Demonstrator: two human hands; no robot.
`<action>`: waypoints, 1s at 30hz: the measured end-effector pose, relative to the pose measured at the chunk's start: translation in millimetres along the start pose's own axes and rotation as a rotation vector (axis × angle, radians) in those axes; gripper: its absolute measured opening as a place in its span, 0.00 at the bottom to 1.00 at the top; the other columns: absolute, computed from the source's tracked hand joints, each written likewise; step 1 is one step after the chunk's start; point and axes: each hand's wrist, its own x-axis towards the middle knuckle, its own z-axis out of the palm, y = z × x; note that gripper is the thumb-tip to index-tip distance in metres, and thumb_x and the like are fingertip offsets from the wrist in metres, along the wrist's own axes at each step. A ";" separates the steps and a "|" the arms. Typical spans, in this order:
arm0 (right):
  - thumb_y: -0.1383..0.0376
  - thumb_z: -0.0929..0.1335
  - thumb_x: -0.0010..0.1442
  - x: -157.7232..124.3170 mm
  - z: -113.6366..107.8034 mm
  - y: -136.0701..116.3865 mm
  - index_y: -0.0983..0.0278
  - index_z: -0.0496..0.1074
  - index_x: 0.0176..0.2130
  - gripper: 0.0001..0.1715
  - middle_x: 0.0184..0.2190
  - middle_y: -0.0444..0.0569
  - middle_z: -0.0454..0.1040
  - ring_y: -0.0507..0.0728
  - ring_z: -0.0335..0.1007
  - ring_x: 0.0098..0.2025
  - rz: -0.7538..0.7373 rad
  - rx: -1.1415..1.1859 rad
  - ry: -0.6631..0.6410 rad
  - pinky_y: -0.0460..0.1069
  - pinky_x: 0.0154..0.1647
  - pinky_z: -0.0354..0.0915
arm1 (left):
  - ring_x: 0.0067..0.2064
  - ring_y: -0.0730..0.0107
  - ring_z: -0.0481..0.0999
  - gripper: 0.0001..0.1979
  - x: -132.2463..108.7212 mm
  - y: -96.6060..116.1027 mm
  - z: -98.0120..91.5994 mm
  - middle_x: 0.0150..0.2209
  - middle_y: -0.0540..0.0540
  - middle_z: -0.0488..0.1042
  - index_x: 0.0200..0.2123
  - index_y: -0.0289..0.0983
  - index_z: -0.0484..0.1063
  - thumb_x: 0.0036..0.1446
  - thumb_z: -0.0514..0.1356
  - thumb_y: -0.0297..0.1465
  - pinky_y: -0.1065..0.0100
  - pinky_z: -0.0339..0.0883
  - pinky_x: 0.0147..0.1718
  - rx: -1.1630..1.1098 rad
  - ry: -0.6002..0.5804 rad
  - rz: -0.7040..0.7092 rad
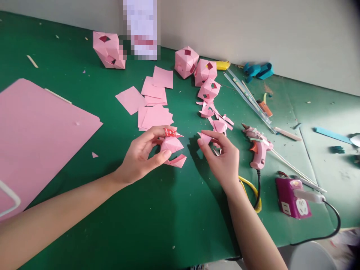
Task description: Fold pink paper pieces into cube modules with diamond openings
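Observation:
In front of me, my left hand grips a folded pink paper piece with pointed flaps. A strip of red patterned tape or paper shows at its index fingertip. To its right, my right hand pinches a small folded pink paper piece between thumb and fingers. The two pieces are apart. Just beyond the right hand lie several cut pink paper strips and folded bits. Several square pink paper sheets lie loosely stacked beyond the left hand.
Finished-looking pink paper polyhedra stand toward the wall. A pink glue gun, yellow-handled scissors and a purple power socket lie on the right. A large pink sheet covers the left of the green table.

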 end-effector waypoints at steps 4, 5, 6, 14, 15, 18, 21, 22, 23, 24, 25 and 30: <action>0.55 0.73 0.66 -7.2 -5.8 -15.6 0.56 0.79 0.49 0.14 0.44 0.48 0.85 0.60 0.82 0.45 -0.048 0.302 -0.007 0.56 0.47 0.77 | 0.62 0.53 0.77 0.20 1.4 1.6 0.1 0.61 0.43 0.76 0.57 0.45 0.76 0.62 0.68 0.32 0.58 0.78 0.54 0.044 -0.007 0.014; 0.57 0.74 0.65 -9.1 -6.5 -18.5 0.56 0.79 0.50 0.14 0.44 0.49 0.85 0.60 0.82 0.46 -0.131 0.284 0.000 0.56 0.48 0.77 | 0.62 0.52 0.77 0.20 1.6 1.7 0.2 0.60 0.43 0.77 0.57 0.45 0.76 0.62 0.69 0.32 0.57 0.78 0.54 0.051 -0.005 0.017; 0.58 0.75 0.64 -10.7 -6.9 -20.7 0.55 0.79 0.50 0.15 0.45 0.49 0.85 0.61 0.82 0.47 -0.234 0.237 0.011 0.58 0.48 0.77 | 0.62 0.52 0.77 0.20 1.8 1.6 0.4 0.59 0.43 0.77 0.57 0.45 0.76 0.61 0.69 0.32 0.56 0.78 0.54 0.052 -0.002 0.019; 0.68 0.77 0.61 -15.3 -2.0 -19.9 0.52 0.73 0.62 0.33 0.53 0.53 0.82 0.64 0.82 0.51 -0.643 -0.105 0.005 0.60 0.51 0.77 | 0.62 0.48 0.76 0.20 0.9 1.0 0.3 0.62 0.45 0.75 0.55 0.48 0.77 0.60 0.71 0.33 0.50 0.77 0.56 0.028 0.010 0.000; 0.68 0.77 0.61 -15.5 -1.3 -19.1 0.52 0.73 0.63 0.33 0.54 0.53 0.81 0.64 0.81 0.52 -0.637 -0.085 -0.004 0.60 0.51 0.78 | 0.62 0.48 0.76 0.21 0.8 1.1 0.1 0.62 0.45 0.75 0.56 0.49 0.77 0.60 0.71 0.33 0.49 0.77 0.56 0.029 0.004 0.004; 0.65 0.76 0.62 -16.1 0.2 -17.3 0.50 0.73 0.64 0.33 0.58 0.51 0.80 0.66 0.79 0.57 -0.598 -0.025 -0.024 0.63 0.56 0.78 | 0.63 0.50 0.76 0.23 0.2 0.6 -0.3 0.62 0.47 0.75 0.57 0.51 0.77 0.59 0.71 0.30 0.50 0.76 0.57 0.041 0.000 0.039; 0.64 0.76 0.63 -16.8 1.3 -16.1 0.50 0.71 0.65 0.33 0.59 0.50 0.79 0.67 0.78 0.60 -0.564 0.032 -0.028 0.66 0.59 0.78 | 0.64 0.50 0.75 0.24 -0.6 -0.4 0.4 0.62 0.46 0.75 0.57 0.50 0.77 0.58 0.71 0.29 0.51 0.77 0.58 0.059 0.022 0.066; 0.64 0.76 0.63 -17.3 1.7 -15.9 0.51 0.71 0.66 0.34 0.60 0.50 0.79 0.67 0.78 0.60 -0.550 0.057 -0.025 0.66 0.60 0.78 | 0.64 0.50 0.75 0.24 -0.8 -0.7 0.7 0.62 0.45 0.75 0.56 0.49 0.77 0.57 0.72 0.29 0.52 0.77 0.58 0.065 0.033 0.075; 0.64 0.76 0.63 -17.9 2.1 -15.8 0.51 0.70 0.66 0.35 0.60 0.50 0.79 0.67 0.79 0.60 -0.531 0.090 -0.021 0.66 0.60 0.78 | 0.64 0.51 0.75 0.24 -1.1 -0.9 1.0 0.62 0.45 0.75 0.56 0.48 0.77 0.56 0.73 0.29 0.52 0.76 0.58 0.070 0.043 0.082; 0.65 0.76 0.64 -18.5 2.5 -15.9 0.51 0.70 0.67 0.35 0.60 0.50 0.79 0.67 0.79 0.59 -0.506 0.130 -0.017 0.66 0.60 0.78 | 0.63 0.51 0.76 0.24 -1.3 -1.0 1.3 0.62 0.44 0.75 0.55 0.47 0.77 0.56 0.73 0.29 0.53 0.76 0.59 0.074 0.052 0.089; 0.66 0.76 0.64 -19.2 2.8 -16.0 0.51 0.70 0.66 0.35 0.60 0.50 0.79 0.66 0.79 0.59 -0.476 0.171 -0.014 0.66 0.60 0.79 | 0.63 0.52 0.76 0.24 -1.4 -1.1 1.5 0.61 0.44 0.75 0.55 0.46 0.77 0.55 0.73 0.29 0.54 0.76 0.59 0.077 0.060 0.095; 0.72 0.76 0.62 -21.3 2.4 -19.9 0.51 0.73 0.64 0.34 0.64 0.48 0.76 0.66 0.79 0.60 -0.430 0.237 -0.050 0.65 0.59 0.79 | 0.62 0.56 0.77 0.25 -1.6 -1.5 1.4 0.61 0.44 0.75 0.55 0.46 0.77 0.54 0.74 0.26 0.60 0.76 0.58 0.076 0.062 0.128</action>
